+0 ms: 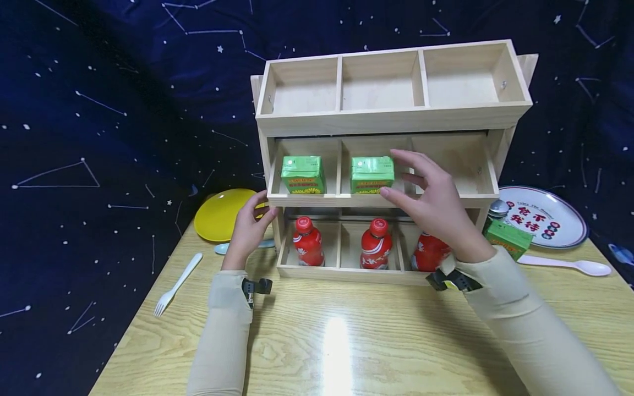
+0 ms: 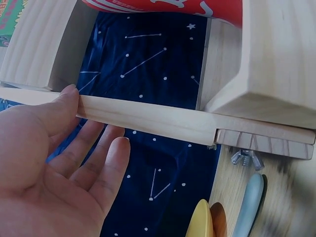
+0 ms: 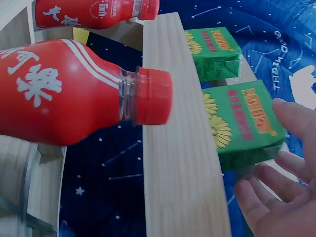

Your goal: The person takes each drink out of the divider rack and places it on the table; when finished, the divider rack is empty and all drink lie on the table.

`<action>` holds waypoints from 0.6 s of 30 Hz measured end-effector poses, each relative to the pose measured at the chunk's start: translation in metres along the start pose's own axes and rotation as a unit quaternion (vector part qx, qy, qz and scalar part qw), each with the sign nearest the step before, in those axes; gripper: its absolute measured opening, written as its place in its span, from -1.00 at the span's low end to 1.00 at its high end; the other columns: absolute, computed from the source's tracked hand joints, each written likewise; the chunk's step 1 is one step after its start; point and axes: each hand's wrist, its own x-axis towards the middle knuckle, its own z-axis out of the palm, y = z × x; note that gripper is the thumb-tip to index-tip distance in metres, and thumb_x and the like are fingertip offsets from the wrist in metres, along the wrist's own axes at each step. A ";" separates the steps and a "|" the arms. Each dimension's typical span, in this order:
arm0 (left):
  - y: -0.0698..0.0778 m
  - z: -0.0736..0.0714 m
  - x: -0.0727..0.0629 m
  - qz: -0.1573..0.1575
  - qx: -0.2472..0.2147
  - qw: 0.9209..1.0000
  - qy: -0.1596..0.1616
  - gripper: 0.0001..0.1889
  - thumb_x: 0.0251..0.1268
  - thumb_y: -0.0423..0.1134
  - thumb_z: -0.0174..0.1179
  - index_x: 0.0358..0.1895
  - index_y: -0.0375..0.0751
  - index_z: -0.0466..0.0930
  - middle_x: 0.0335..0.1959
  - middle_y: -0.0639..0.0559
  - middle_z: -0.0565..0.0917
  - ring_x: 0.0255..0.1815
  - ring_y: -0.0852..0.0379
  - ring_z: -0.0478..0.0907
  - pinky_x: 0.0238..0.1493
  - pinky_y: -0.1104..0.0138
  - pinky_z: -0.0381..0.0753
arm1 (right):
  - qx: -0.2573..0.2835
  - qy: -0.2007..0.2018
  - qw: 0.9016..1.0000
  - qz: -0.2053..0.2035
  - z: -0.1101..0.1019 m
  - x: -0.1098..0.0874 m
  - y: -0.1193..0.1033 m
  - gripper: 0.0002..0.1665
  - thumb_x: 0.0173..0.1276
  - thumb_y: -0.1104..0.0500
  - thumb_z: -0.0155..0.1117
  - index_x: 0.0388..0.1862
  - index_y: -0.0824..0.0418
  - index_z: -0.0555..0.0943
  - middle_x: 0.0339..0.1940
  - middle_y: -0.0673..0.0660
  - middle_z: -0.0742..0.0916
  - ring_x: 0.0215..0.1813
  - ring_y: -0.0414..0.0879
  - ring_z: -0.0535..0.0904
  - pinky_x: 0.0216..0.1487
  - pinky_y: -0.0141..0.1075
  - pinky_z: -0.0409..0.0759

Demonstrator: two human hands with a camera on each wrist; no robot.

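A three-tier wooden rack [image 1: 317, 202] stands on the table. My left hand [image 1: 247, 231] holds its left side upright [image 2: 148, 114], thumb on one face and fingers behind. On the middle tier, one green drink carton [image 1: 303, 175] sits in the left compartment and another green carton [image 1: 372, 175] in the centre one. Around the right end of the centre carton, my right hand [image 1: 436, 203] is spread with thumb and fingers apart; whether a fingertip touches it I cannot tell. Red bottles [image 1: 377, 247] stand in the bottom tier, the right one partly hidden by my right hand.
Right of the rack lie a third green carton [image 1: 509, 239], a white plate [image 1: 559, 217] with red characters, a metal spoon [image 1: 499, 208] and a pale pink spoon [image 1: 569, 264]. To the left are a yellow plate [image 1: 223, 214], a white fork [image 1: 178, 283] and a light blue utensil [image 1: 221, 248].
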 end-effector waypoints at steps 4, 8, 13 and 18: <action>0.000 0.000 0.001 0.002 0.002 1.000 -0.003 -0.48 0.43 -0.15 0.20 0.41 -0.01 0.36 0.28 -0.07 0.49 0.22 -0.09 0.52 0.23 0.06 0.52 | 0.021 -0.011 1.000 0.016 0.008 0.010 0.003 -0.25 0.23 0.32 0.46 0.40 0.15 0.43 0.18 0.11 0.61 0.16 0.00 0.60 0.09 -0.38 0.59; 0.000 0.000 0.002 0.003 -0.001 1.000 -0.005 -0.48 0.43 -0.15 0.19 0.41 0.00 0.36 0.29 -0.06 0.48 0.23 -0.08 0.51 0.23 0.07 0.52 | 0.025 0.007 1.000 0.012 0.012 0.014 0.006 -0.29 0.21 0.36 0.46 0.34 0.22 0.47 0.07 0.13 0.66 0.09 -0.05 0.61 0.14 -0.38 0.56; -0.001 0.000 0.001 0.002 -0.002 1.000 -0.005 -0.48 0.43 -0.16 0.20 0.41 -0.03 0.36 0.29 -0.07 0.48 0.23 -0.09 0.51 0.24 0.06 0.51 | 0.034 0.038 0.999 -0.009 0.020 0.014 0.010 -0.34 0.17 0.44 0.45 0.27 0.32 0.49 0.03 0.15 0.68 0.04 -0.07 0.60 0.11 -0.39 0.58; -0.002 -0.001 0.001 0.013 -0.007 1.000 -0.006 -0.49 0.43 -0.19 0.19 0.40 -0.09 0.36 0.27 -0.13 0.49 0.20 -0.11 0.53 0.20 0.06 0.55 | 0.036 0.074 0.996 -0.028 0.025 0.012 0.000 -0.37 0.15 0.52 0.41 0.24 0.42 0.50 0.05 0.24 0.68 0.05 0.01 0.62 0.12 -0.36 0.58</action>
